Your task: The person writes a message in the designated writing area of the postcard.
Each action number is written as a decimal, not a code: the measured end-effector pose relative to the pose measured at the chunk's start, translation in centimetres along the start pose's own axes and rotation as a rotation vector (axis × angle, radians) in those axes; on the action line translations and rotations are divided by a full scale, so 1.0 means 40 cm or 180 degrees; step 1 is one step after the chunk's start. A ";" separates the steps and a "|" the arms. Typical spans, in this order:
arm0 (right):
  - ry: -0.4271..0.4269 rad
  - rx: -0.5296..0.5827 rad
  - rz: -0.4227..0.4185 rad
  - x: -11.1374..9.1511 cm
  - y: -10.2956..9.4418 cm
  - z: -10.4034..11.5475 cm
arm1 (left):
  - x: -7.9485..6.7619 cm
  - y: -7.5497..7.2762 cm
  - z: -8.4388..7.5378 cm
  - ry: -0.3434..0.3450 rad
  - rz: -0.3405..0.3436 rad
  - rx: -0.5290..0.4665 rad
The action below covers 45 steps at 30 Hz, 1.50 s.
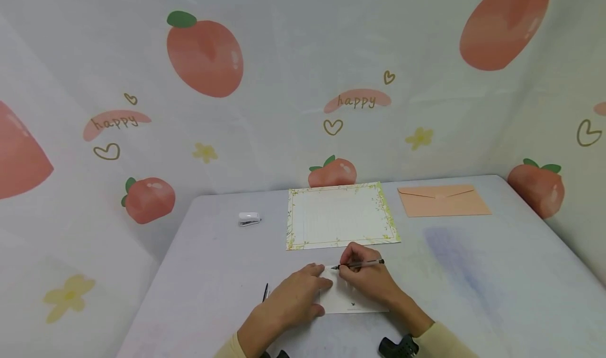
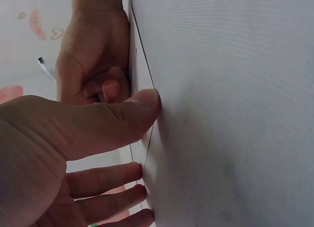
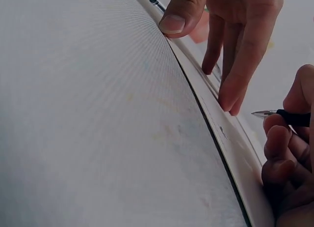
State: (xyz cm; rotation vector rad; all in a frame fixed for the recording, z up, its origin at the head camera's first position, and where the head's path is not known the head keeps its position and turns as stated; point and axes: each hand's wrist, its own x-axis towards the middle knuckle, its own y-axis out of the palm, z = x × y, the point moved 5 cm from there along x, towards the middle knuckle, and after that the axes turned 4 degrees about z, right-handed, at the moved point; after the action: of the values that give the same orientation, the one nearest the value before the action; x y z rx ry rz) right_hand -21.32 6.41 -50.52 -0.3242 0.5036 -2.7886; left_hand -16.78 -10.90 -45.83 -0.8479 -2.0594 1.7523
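Note:
A small white card [image 1: 338, 297] with a tiny dark print near its bottom lies on the table in front of the person. The left hand [image 1: 294, 297] rests along the card's left side, fingers extended; in the left wrist view its thumb [image 2: 144, 101] touches the card's near edge. The right hand [image 1: 371, 279] holds a pen [image 1: 371, 263] between thumb and fingers over the card's upper part. In the right wrist view the pen's metal tip [image 3: 262, 113] shows bare; whether it touches the card, I cannot tell.
Beyond the hands lies a letter sheet [image 1: 338, 216] with a yellow-green floral border. An orange envelope [image 1: 442, 202] is at the back right, a small white stapler [image 1: 249, 218] at the back left. A slim dark item [image 1: 265, 292] lies left of the left hand, partly hidden.

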 end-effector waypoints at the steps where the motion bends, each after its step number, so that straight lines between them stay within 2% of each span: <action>1: -0.0008 -0.0017 -0.0002 0.000 0.000 0.000 | 0.000 0.001 0.000 -0.0001 0.0005 -0.0007; 10: -0.0144 -0.0192 0.0016 0.000 0.001 -0.001 | 0.001 0.003 0.001 -0.0137 0.0025 -0.0022; 19: -0.0143 -0.0246 0.0002 0.001 0.002 0.001 | 0.001 0.002 -0.001 -0.0080 0.0017 0.0002; 27: -0.0248 -0.0267 0.0009 0.000 0.001 0.004 | 0.003 0.007 0.000 -0.0064 0.0039 -0.0009; 37: -0.0185 -0.0329 0.0082 -0.003 -0.001 -0.001 | 0.007 0.011 -0.001 -0.0068 0.0086 0.0004; 45: -0.0302 -0.0369 0.0065 0.001 0.001 0.007 | 0.003 0.006 0.001 -0.0050 0.0023 0.0000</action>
State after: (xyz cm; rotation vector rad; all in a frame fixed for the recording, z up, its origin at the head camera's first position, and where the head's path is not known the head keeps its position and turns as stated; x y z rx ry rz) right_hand -21.26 6.27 -50.27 -0.4714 0.6431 -2.7149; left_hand -16.86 -10.84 -46.09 -0.8450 -2.0690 1.7681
